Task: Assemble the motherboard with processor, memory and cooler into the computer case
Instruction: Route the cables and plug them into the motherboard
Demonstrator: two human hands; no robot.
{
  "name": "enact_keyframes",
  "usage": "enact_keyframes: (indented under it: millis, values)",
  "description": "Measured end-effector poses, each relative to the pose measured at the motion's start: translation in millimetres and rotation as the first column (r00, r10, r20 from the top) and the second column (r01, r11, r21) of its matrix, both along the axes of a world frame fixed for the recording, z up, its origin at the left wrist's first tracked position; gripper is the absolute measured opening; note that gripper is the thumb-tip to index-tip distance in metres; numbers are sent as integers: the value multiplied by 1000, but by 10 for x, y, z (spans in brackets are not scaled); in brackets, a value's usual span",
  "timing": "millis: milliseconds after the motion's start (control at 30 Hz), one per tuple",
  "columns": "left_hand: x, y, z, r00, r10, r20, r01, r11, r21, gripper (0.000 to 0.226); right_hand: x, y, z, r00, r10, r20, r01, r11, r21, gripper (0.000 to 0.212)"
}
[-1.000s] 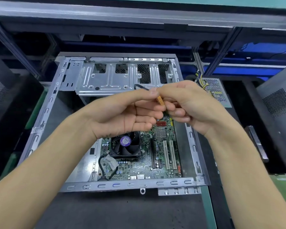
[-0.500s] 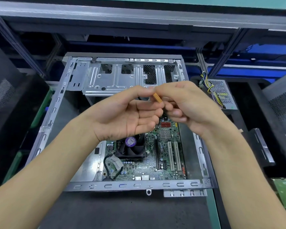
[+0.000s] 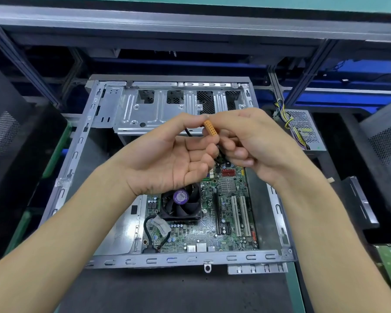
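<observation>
Hands raised above open computer case (image 3: 81, 141) on table, left hand (image 3: 167, 157) and right hand (image 3: 253, 141) each closed in a pinching grip on orange connector (image 3: 210, 127), motherboard (image 3: 224, 213) and cooler (image 3: 181, 204) lay inside case below.

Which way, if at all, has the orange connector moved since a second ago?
Yes. The orange connector has drifted up and slightly left in view against the drive cage, and it now overlaps the cage's lower edge.

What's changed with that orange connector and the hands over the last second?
The orange connector has turned between the fingertips, so its pin-hole face now shows more fully. Both the left hand and the right hand keep pinching it above the case. Motherboard and cooler fan are unchanged.
</observation>
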State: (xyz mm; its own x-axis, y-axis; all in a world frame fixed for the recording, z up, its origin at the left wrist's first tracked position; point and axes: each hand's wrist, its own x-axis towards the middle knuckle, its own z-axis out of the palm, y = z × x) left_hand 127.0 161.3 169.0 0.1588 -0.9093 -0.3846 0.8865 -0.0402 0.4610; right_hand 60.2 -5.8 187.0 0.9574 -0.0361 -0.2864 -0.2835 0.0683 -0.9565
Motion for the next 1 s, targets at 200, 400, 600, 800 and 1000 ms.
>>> enact_keyframes:
  millis: [200, 400, 600, 800, 1000]
  values:
    - [31, 5, 15, 992, 84, 97, -93, 992, 90, 28, 7, 34, -21, 997, -66, 36, 66, 998, 7, 33]
    - [24, -58, -21, 912, 186, 366, -246, 961, 124, 30, -32, 10, -28, 989, 52, 140, -48, 998, -34, 29]
    - [-31, -116, -158, 629, 359, 690, -439, 896, -67, 21, -45, -100, -84, 999, 36, 21, -39, 988, 149, 17]
    - [-102, -185, -205, 586, 450, 674, -442, 875, -199, 21, -118, -219, -142, 998, 20, -52, 0, 932, 361, 15]
    - [-138, -255, -229, 674, 367, 641, -323, 927, -191, 14, -260, -328, -160, 995, 88, -34, -70, 929, 363, 19]
